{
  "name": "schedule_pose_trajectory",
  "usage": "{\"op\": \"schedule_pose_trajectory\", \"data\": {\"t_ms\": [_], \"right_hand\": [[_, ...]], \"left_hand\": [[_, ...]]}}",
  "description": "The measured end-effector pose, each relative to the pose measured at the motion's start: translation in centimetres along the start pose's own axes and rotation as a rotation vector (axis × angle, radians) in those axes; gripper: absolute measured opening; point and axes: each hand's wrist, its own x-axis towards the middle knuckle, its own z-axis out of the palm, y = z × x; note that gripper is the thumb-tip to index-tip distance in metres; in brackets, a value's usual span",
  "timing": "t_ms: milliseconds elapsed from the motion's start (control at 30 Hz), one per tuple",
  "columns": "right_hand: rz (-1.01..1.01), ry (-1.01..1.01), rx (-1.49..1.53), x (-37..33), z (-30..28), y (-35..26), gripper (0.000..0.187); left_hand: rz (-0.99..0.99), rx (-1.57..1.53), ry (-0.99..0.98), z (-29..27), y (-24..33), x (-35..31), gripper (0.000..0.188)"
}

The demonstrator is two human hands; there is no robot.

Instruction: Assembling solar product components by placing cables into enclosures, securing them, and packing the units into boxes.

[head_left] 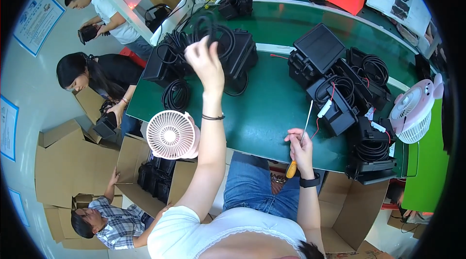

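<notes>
My left hand [205,62] reaches over the far left of the green table, its fingers bent around a coiled black cable [208,24] that is blurred by motion. Directly beyond it are black boxes [240,50] with more coiled cables. My right hand [302,150] is closed around a screwdriver [291,169] with a yellow handle, its long shaft slanting up and away over the table. Just past its tip sits an open black box [335,108] with a cable coil and red wires with a white connector [324,109].
A pink round fan [171,135] stands at the near left table edge [247,153], another pink fan [412,108] at the right. More black boxes [371,157] crowd the right side. Open cartons [340,205] flank me. Three people work on the left.
</notes>
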Motion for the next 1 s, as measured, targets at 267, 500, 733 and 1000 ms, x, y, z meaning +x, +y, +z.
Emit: {"op": "schedule_pose_trajectory", "data": {"t_ms": [267,500,733,1000], "right_hand": [[0.054,-0.052,0.013,0.0,0.5,-0.2,0.016],[0.064,-0.072,-0.006,0.0,0.3,-0.1,0.016],[0.120,-0.079,-0.002,0.6,-0.4,-0.8,0.015],[0.248,-0.346,-0.241,2.1,-0.9,-3.3,0.017]], "left_hand": [[0.124,0.360,-0.313,0.2,3.4,0.9,0.058],[0.021,0.558,-0.601,4.7,0.1,-1.8,0.083],[0.070,0.384,-0.476,8.0,4.4,-0.1,0.062],[-0.785,-0.204,-0.196,30.1,0.6,8.9,0.056]]}}
